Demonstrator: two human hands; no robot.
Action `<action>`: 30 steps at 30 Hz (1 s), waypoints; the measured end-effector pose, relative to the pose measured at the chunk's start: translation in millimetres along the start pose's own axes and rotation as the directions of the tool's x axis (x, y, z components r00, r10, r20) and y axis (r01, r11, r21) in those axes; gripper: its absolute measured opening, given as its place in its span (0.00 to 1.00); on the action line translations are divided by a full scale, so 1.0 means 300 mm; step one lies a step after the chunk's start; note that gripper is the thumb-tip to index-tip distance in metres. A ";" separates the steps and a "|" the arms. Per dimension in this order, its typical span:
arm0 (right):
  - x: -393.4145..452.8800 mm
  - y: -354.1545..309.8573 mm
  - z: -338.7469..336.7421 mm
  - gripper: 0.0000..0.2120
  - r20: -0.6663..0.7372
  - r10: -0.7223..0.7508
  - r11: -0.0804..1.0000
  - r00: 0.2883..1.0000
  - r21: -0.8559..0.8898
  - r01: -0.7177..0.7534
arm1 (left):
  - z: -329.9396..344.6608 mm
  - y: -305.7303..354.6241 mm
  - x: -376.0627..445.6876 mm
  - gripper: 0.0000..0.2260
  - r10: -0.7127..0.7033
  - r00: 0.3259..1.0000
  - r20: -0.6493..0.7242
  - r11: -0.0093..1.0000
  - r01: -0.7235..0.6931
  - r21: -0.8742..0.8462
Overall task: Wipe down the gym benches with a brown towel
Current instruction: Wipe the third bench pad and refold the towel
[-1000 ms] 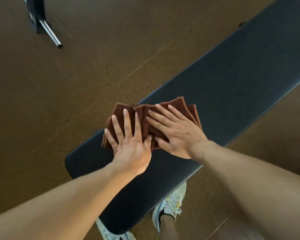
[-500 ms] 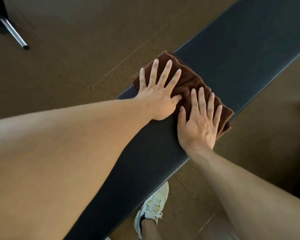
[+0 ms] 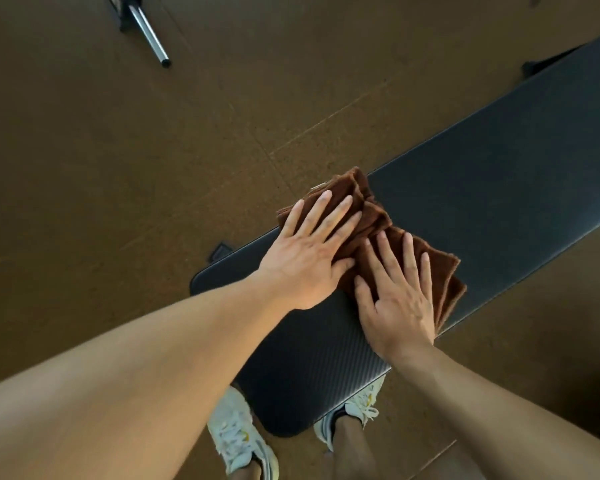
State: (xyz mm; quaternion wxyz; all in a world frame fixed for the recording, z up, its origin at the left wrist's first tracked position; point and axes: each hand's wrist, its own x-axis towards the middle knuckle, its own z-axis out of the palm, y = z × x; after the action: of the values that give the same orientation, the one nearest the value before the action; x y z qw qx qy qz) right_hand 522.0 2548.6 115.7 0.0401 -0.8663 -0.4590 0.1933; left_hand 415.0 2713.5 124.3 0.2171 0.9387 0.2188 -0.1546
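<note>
At far left, a metal tube (image 3: pixel 149 34) juts from a dark base onto the brown floor (image 3: pixel 84 168), well apart from everything else. Your left hand (image 3: pixel 307 252) lies flat with its fingers straight and spread, pressing the left half of the brown towel (image 3: pixel 371 216); it grips nothing. The towel is bunched in folds across the width of the black padded worktop (image 3: pixel 499 174), near its rounded near end, with its far corner hanging past the left edge over the floor and its right edge reaching the worktop's right side. Just beside the left hand, your right hand (image 3: pixel 400 299) also lies flat on the towel, fingers straight and slightly apart, the heel of the palm at the worktop's right edge; it too is released, pressing rather than grasping. The two thumbs sit close together over the towel's middle. Below, your two white laced shoes (image 3: pixel 236 434) stand on the floor on either side of the worktop's near end, the right one partly hidden beneath the padding.
</note>
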 end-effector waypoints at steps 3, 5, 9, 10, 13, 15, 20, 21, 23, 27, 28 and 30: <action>0.013 -0.152 0.036 0.28 0.019 -0.069 0.998 0.997 -0.010 0.070 | -0.002 -0.107 -0.125 0.31 -0.138 0.990 0.026 0.982 0.140 -0.126; 0.000 -0.234 0.063 0.28 0.019 -0.105 0.994 0.994 -0.018 0.106 | 0.009 -0.149 -0.209 0.30 -0.204 0.979 0.015 0.960 0.203 -0.194; -0.042 -0.325 0.099 0.28 0.030 -0.164 0.986 0.986 -0.020 0.165 | 0.059 -0.194 -0.336 0.30 -0.272 0.961 -0.046 0.939 0.254 -0.230; -0.050 -0.338 0.104 0.28 0.042 -0.176 0.984 0.984 -0.020 0.177 | 0.070 -0.201 -0.356 0.30 -0.284 0.957 -0.061 0.936 0.263 -0.235; -0.072 -0.362 0.119 0.28 0.065 -0.221 0.974 0.973 -0.030 0.224 | 0.107 -0.196 -0.406 0.31 -0.369 0.925 -0.090 0.896 0.328 -0.298; -0.088 -0.369 0.125 0.28 0.078 -0.264 0.963 0.961 -0.026 0.267 | 0.139 -0.155 -0.441 0.33 -0.482 0.871 -0.092 0.809 0.403 -0.427; -0.146 -0.333 0.134 0.29 0.138 -0.454 0.884 0.880 -0.052 0.464 | 0.235 0.023 -0.543 0.37 -0.702 0.711 0.039 0.358 0.400 -0.844; -0.165 -0.315 0.133 0.29 0.162 -0.497 0.858 0.853 -0.055 0.510 | 0.248 0.069 -0.560 0.37 -0.728 0.680 0.091 0.254 0.390 -0.885; -0.215 -0.264 0.136 0.29 0.195 -0.573 0.803 0.796 -0.059 0.593 | 0.275 0.166 -0.588 0.36 -0.752 0.633 0.184 0.061 0.345 -0.936; -0.351 -0.119 0.141 0.31 0.208 -0.654 0.736 0.727 -0.045 0.675 | 0.344 0.375 -0.634 0.34 -0.789 0.517 0.331 -0.173 0.330 -0.928; -0.390 -0.090 0.142 0.31 0.213 -0.659 0.736 0.722 -0.014 0.676 | 0.355 0.425 -0.638 0.33 -0.803 0.468 0.368 -0.218 0.345 -0.913; -0.458 -0.055 0.141 0.31 0.235 -0.639 0.763 0.733 0.075 0.642 | 0.348 0.515 -0.632 0.33 -0.822 0.360 0.442 -0.310 0.369 -0.876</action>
State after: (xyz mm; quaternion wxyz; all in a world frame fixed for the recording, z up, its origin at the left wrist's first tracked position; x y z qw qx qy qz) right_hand 424.2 2442.1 121.8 0.0417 -0.6247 -0.7311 0.2711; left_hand 306.2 2473.6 160.4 0.5682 0.3029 0.7578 0.1056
